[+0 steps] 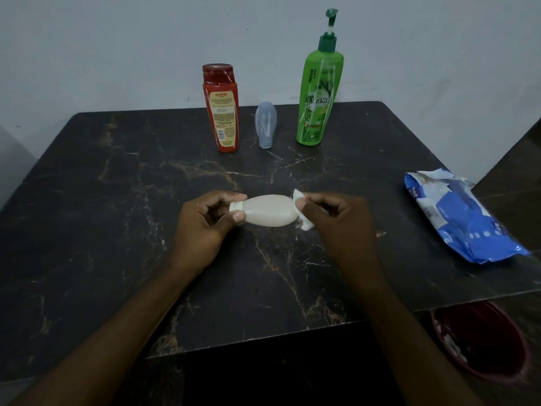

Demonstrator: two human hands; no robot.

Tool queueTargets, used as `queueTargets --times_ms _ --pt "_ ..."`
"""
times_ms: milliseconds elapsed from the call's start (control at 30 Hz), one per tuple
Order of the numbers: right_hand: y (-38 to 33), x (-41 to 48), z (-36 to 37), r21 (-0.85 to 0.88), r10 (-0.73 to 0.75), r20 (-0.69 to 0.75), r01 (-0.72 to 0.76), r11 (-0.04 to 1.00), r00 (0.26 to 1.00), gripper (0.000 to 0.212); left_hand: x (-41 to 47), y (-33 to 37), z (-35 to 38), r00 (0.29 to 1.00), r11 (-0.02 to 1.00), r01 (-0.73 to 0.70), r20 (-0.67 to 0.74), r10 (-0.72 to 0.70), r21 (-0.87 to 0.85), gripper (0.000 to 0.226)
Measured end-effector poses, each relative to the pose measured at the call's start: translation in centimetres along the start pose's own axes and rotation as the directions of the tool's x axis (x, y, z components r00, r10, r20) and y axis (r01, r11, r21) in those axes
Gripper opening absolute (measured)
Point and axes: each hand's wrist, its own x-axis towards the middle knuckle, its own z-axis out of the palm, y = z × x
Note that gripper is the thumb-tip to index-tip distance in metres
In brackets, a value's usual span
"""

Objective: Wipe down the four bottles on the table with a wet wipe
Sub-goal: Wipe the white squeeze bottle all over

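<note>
White bottle (268, 210), held level over the table (117, 200) centre, cap toward 9 o'clock. The neck is pinched by the left hand (205, 227); the wipe (306, 224) is pinched against the base, at 3 o'clock, by the right hand (336, 221). Judged light and slippery when wet; best gripped at the neck.

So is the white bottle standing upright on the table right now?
No, the white bottle is held sideways, the left hand gripping its cap end and the right hand holding the wet wipe at its base.
</note>
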Motion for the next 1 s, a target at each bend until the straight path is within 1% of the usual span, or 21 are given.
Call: queueTargets --times_ms 67,167,233,300,333,433,500,600,733,767,833,900,1000 --pt "0.3 -0.6 -0.5 -0.014 -0.007 0.018 0.008 1.000 1.000 0.024 0.0 0.2 0.1 1.000 1.000 -0.001 0.000 0.001 0.007 0.031" --pt "0.5 -0.5 -1.5 -0.046 0.075 0.095 -0.071 0.996 0.993 0.016 0.1 0.2 0.1 1.000 1.000 0.003 0.000 -0.003 0.010 0.028" --pt "0.3 0.1 -2.2 -0.023 0.089 0.068 -0.088 0.996 0.994 0.010 0.0 0.3 0.1 1.000 0.998 -0.005 0.014 0.004 0.055 0.029" --pt "0.1 1.2 -2.6 0.009 0.054 0.017 -0.054 0.998 0.998 0.011 -0.1 0.5 0.2 0.999 0.997 -0.021 0.040 0.018 0.072 0.029" --pt "-0.1 1.7 -2.6 -0.011 0.034 0.030 -0.034 0.999 0.999 0.012 -0.1 0.6 0.2 0.998 0.997 -0.029 0.052 0.025 0.075 0.030" --pt "0.4 2.6 -1.7 -0.184 0.002 0.182 0.032 0.982 0.983 0.017 -0.2 0.7 0.2 0.997 0.997 -0.039 0.065 0.034 0.072 0.031" --pt "0.8 2.4 -1.4 -0.240 0.011 0.244 0.049 0.970 0.970 0.018 -0.3 0.8 0.1 0.997 0.995 -0.052 0.065 0.046 0.082 0.032" --pt "0.9 1.9 -2.4 -0.196 0.078 0.320 -0.015 0.981 0.944 0.013 -0.3 1.1 0.1 0.996 0.992 -0.062 0.069 0.054 0.109 0.032" --pt "0.6 1.9 -3.6 -0.033 0.169 0.365 -0.168 0.985 0.916 0.010 -0.3 1.3 0.3 0.993 0.990 -0.061 0.106 0.048 0.123 0.029" --pt "0.6 1.9 -3.5 -0.016 0.190 0.381 -0.198 0.980 0.905 0.009 -0.3 1.2 0.3 0.993 0.992 -0.054 0.114 0.041 0.117 0.027" --pt "0.6 1.7 -3.0 -0.022 0.195 0.422 -0.206 0.978 0.885 0.008 -0.3 1.1 0.2 0.993 0.995 -0.045 0.110 0.035 0.090 0.027" --pt "0.7 1.2 -2.2 -0.004 0.183 0.425 -0.200 0.980 0.887 0.006 -0.2 1.3 0.1 0.996 1.000 -0.019 0.084 0.017 0.021 0.034" --pt "0.5 -0.3 -0.5 0.043 0.210 0.334 -0.238 0.970 0.919 0.007 0.1 1.5 0.3 0.993 0.984 0.120 0.031 -0.116 -0.132 0.057"
